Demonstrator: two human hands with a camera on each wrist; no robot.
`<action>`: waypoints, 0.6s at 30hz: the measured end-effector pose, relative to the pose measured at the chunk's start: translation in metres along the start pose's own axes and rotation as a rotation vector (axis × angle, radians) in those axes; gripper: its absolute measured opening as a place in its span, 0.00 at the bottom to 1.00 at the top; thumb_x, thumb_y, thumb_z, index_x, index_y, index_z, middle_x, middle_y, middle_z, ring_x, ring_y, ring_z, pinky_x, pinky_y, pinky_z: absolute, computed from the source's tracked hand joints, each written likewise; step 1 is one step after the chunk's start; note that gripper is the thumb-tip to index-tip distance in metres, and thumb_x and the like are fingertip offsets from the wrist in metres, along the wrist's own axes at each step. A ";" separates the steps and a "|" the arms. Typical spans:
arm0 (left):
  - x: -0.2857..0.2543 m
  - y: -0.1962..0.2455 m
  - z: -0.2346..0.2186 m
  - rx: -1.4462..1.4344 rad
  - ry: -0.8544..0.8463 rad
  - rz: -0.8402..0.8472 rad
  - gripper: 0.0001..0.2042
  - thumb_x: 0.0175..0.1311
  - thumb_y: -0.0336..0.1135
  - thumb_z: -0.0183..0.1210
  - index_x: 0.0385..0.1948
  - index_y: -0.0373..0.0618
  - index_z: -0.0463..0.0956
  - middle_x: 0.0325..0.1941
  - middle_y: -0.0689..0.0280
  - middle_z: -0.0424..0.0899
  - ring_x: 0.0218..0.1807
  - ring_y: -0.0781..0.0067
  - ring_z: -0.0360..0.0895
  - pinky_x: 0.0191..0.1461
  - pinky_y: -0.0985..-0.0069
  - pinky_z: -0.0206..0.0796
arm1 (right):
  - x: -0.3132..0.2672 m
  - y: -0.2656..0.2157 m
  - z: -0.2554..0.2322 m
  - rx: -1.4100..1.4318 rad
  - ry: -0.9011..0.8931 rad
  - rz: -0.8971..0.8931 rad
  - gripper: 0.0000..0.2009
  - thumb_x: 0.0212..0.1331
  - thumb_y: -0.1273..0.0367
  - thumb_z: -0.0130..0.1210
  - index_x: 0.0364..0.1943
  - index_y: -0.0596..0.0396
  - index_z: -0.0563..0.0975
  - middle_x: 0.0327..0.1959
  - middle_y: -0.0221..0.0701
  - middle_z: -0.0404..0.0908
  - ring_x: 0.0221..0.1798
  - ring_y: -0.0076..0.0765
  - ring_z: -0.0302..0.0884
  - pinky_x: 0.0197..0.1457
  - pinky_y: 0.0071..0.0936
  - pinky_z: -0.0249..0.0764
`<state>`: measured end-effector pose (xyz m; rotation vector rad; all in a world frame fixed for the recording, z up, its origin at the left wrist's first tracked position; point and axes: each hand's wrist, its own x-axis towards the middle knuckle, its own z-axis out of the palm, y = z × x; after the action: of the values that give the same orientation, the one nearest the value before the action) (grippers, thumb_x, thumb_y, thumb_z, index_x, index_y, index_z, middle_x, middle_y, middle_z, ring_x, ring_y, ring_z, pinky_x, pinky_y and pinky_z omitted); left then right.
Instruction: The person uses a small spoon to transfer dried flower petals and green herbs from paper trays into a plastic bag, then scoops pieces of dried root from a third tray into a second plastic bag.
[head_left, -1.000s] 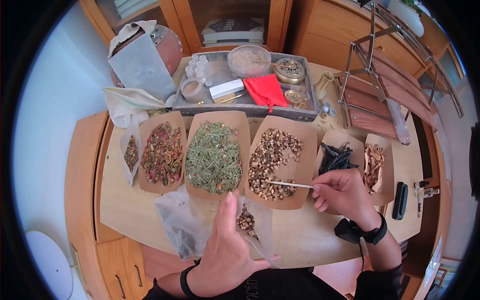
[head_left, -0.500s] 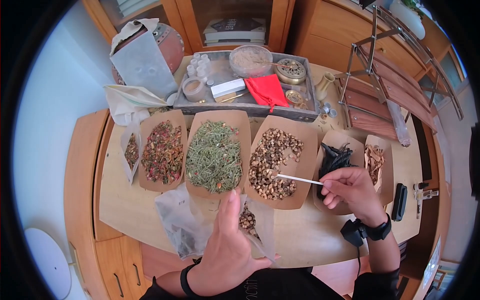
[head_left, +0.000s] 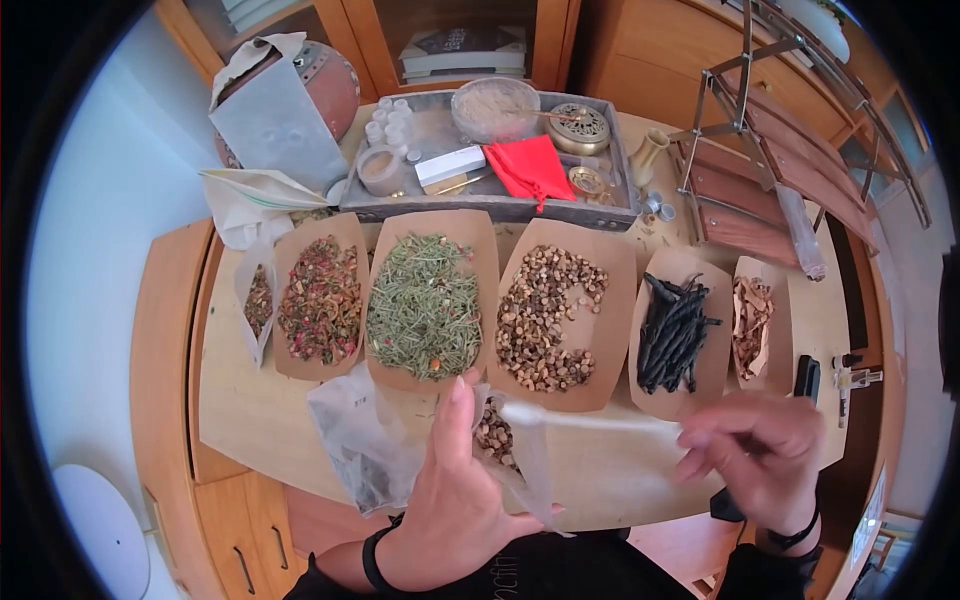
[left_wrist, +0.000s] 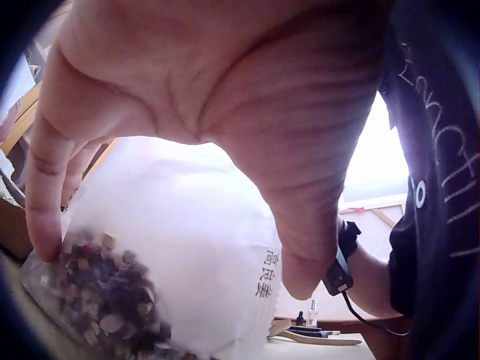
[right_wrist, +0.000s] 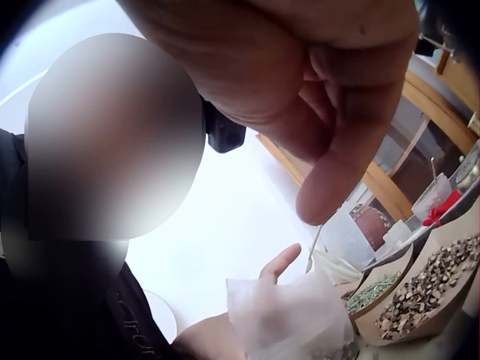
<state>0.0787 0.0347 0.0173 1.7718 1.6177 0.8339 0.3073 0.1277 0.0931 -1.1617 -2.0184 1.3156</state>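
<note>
My left hand point(head_left: 455, 510) grips a translucent bag point(head_left: 535, 480), thumb on one side and fingers on the other. Brown chopped dried pieces point(left_wrist: 105, 300) lie inside the bag, which has dark printed characters, as the left wrist view shows. My right hand point(head_left: 760, 450), at the right, pinches the handle end of a slim pale spoon point(head_left: 600, 418). The spoon is blurred, and its tip overlaps the bag's upper part in the head view. Behind the bag stands a brown paper tray point(head_left: 612, 340) of similar chopped pieces, with a bare patch on its right.
Other paper trays hold green needle-like herb point(head_left: 425, 305), reddish petals point(head_left: 320, 300), dark pods point(head_left: 675, 335) and pale shavings point(head_left: 752, 315). Another clear bag point(head_left: 355, 440) lies left of my left hand. A grey tray point(head_left: 480, 210) with jars and a red pouch point(head_left: 530, 168) is behind.
My right hand has brought the spoon back from the tray of chopped pieces towards me, its tip now over the bag. My left hand has stayed at the bag.
</note>
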 end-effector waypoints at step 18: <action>-0.005 -0.004 -0.004 0.007 0.030 0.024 0.72 0.27 0.36 0.81 0.67 0.41 0.21 0.64 0.41 0.53 0.62 0.47 0.63 0.63 0.56 0.60 | 0.061 0.075 0.015 0.276 -0.039 0.342 0.06 0.62 0.80 0.51 0.38 0.70 0.78 0.29 0.35 0.81 0.26 0.25 0.81 0.29 0.19 0.80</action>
<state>0.0727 0.0297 0.0169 1.7949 1.6236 0.8702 0.2935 0.1854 0.0153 -1.3945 -1.6419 1.7295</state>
